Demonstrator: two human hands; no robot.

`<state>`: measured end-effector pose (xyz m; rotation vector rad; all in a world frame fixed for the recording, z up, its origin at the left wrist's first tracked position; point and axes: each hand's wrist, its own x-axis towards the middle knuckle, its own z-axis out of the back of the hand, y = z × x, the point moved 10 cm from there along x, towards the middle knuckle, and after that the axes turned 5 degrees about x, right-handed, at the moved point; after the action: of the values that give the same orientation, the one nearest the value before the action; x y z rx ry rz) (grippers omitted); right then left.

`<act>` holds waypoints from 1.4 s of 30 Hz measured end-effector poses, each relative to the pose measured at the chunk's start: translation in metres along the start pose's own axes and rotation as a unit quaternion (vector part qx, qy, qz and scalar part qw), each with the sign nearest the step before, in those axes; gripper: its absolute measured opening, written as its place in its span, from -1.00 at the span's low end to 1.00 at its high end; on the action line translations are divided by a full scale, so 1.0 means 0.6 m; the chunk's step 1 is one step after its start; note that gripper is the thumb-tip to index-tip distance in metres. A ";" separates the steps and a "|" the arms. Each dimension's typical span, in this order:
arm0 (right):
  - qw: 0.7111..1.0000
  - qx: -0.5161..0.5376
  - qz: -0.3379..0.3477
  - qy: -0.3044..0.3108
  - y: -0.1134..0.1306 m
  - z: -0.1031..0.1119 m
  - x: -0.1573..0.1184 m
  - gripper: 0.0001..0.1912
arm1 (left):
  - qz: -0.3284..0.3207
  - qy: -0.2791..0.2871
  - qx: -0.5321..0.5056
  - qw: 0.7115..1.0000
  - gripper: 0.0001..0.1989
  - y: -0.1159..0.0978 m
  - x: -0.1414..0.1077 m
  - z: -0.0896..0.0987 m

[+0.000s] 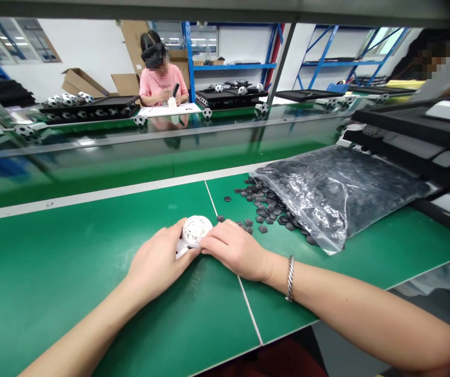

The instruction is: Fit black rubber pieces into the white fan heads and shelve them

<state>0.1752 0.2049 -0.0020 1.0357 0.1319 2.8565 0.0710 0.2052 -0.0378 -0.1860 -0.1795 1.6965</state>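
The left hand (156, 262) and right hand (234, 248) curl closed around a white lattice ball (195, 230) on the green desk (52, 272); loose black pentagon pieces (263, 229) lie just right, spilling from a clear plastic bag (335, 199).

Your left hand (156, 264) and right hand (236, 250) are bare, and so are your left forearm (87, 335) and right forearm (350, 298); no sleeve shows on either arm in this view. Your right wrist carries one item: a narrow silver-coloured metal bangle (289, 278) with a twisted, rope-like pattern.
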 end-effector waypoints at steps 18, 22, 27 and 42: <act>0.979 0.140 0.035 -0.143 0.000 0.110 -0.007 -0.82 | 0.013 0.009 0.003 1.000 -0.48 0.002 -0.004 -0.005; 0.969 0.213 -0.066 -0.107 -0.032 0.076 0.000 -0.87 | 0.004 0.009 0.006 1.000 -0.50 -0.003 -0.003 -0.006; 0.948 0.281 -0.139 -0.049 -0.044 0.039 0.001 -0.91 | 0.003 0.008 0.014 1.000 -0.48 -0.004 -0.003 -0.007; 0.883 0.359 -0.301 -0.027 -0.096 -0.037 -0.025 -0.54 | 0.010 0.017 0.002 1.000 -0.45 -0.004 -0.002 -0.004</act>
<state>0.1761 0.2593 -0.0350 0.9207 1.3279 2.1970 0.0738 0.2044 -0.0397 -0.2147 -0.1496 1.7117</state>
